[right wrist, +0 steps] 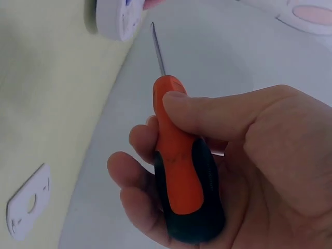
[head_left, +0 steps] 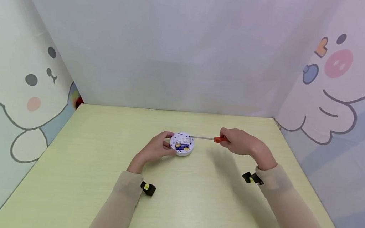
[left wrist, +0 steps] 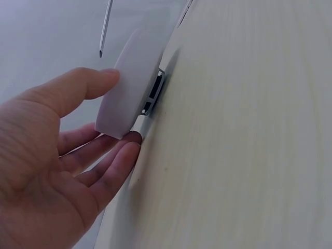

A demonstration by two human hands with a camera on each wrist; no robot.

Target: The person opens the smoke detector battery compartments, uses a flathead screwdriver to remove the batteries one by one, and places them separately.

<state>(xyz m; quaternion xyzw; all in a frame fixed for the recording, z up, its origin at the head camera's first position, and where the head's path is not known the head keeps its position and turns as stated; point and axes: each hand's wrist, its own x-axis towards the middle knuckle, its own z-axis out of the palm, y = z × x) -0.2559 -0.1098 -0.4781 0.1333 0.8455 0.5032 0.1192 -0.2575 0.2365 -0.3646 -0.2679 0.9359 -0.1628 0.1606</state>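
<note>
My left hand [head_left: 156,148] holds a round white battery-powered device [head_left: 176,140] low over the table. Its thumb presses the upper edge while the other fingers support the far side and underside. Blue and yellow batteries [head_left: 182,147] lie in the device's exposed face. In the left wrist view a small grey bracket [left wrist: 154,92] sticks out from its underside. My right hand [head_left: 240,141] grips a screwdriver [right wrist: 176,150] by its orange and black handle, thumb along the neck. The shaft points left, its tip overlapping the device's edge in the head view; the left wrist view shows the tip above the face.
A pale wooden table [head_left: 68,176] lies under both hands. In the right wrist view a flat white plate with a round hole [right wrist: 41,187] is on the table. Cloth walls with cartoon animals [head_left: 181,49] stand at the back and both sides.
</note>
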